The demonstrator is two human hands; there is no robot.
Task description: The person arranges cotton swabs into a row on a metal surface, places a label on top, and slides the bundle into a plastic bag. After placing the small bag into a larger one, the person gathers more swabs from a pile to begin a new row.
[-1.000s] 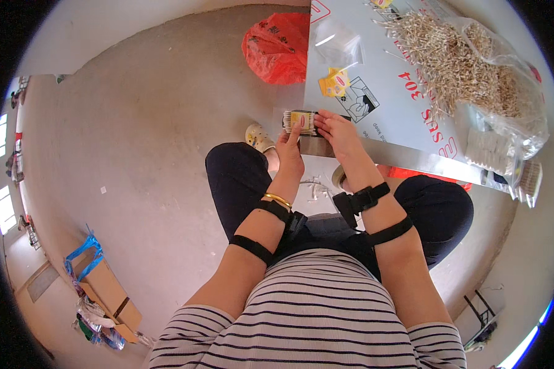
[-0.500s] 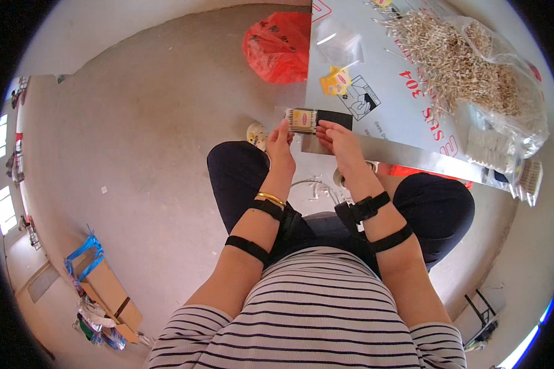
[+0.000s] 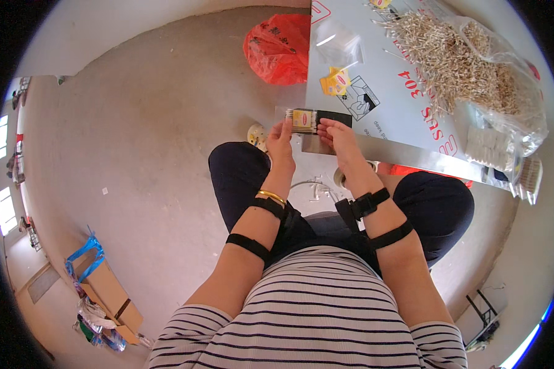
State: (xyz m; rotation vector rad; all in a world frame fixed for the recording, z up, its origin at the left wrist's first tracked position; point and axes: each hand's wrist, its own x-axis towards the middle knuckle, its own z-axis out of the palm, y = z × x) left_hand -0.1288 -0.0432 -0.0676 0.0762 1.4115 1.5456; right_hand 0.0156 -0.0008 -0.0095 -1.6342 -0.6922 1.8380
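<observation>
At the near left corner of the table, my left hand [image 3: 280,140] is closed on a small clear pack of cotton swabs [image 3: 303,121], thumb over its left end. Swabs lie side by side in it behind a yellow label card. My right hand [image 3: 340,138] is at the pack's right end, its fingers stretched out and slightly apart, tips beside the pack's edge. Whether they touch it is too small to tell. A flat black piece [image 3: 338,117] lies partly behind my right fingers on the table edge.
The metal-topped table [image 3: 381,132] carries a big heap of loose cotton swabs [image 3: 455,64] spilling from a clear bag [image 3: 529,123]. Yellow cards [image 3: 335,81] and clear plastic bags [image 3: 338,46] lie further left. A red plastic bag [image 3: 278,49] hangs beside the table. A cardboard box [image 3: 109,298] stands at lower left.
My right fingers have loosened and spread a little at the pack's right end. The pack stays in my left hand in nearly the same place.
</observation>
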